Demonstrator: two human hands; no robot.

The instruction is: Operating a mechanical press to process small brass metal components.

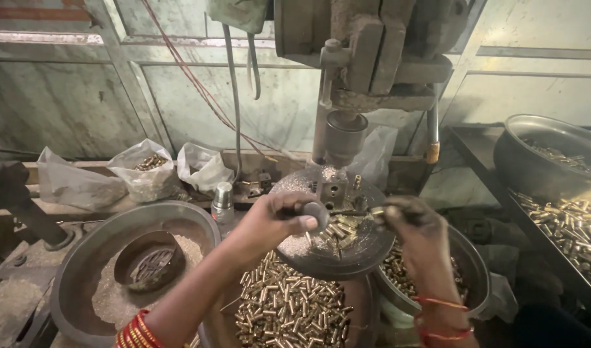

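hands feeding brass pieces at a press

left hand [279, 219] pinches a small round knob [316, 212]; right hand [414, 225] holds a brass piece [378, 211]. fingers so near the press head [345, 135] risk being crushed.

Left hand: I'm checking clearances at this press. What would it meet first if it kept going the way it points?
The left hand points right, toward the right hand; probably that hand's small brass piece first, though depth is unclear.
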